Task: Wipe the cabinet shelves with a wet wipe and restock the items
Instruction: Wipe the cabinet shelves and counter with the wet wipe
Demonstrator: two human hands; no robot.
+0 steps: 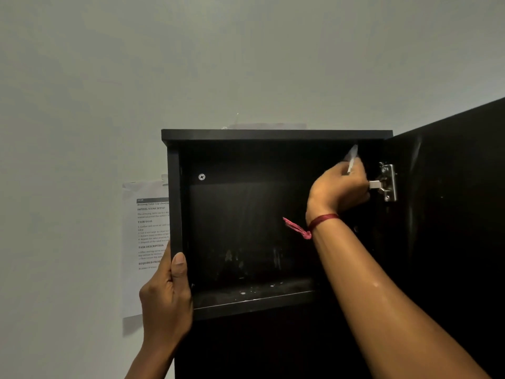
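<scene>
Head | wet wipe (352, 157) mostly hidden in right hand (338, 187) | cabinet (273, 134) interior dim

Black cabinet (276, 134); seemingly white wipe (352, 157)

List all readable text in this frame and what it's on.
All on the paper sheet left of the cabinet, its right edge hidden behind it:
"Dressing Table Top" (rest cut off)
"INITIAL SCENE SETUP"
"TASK GOAL"
"TASK DESCRIPTION"
"REQUIRED PROP" (cut off)
Body lines: too small and blurred to read.
Nothing readable elsewhere.
</scene>
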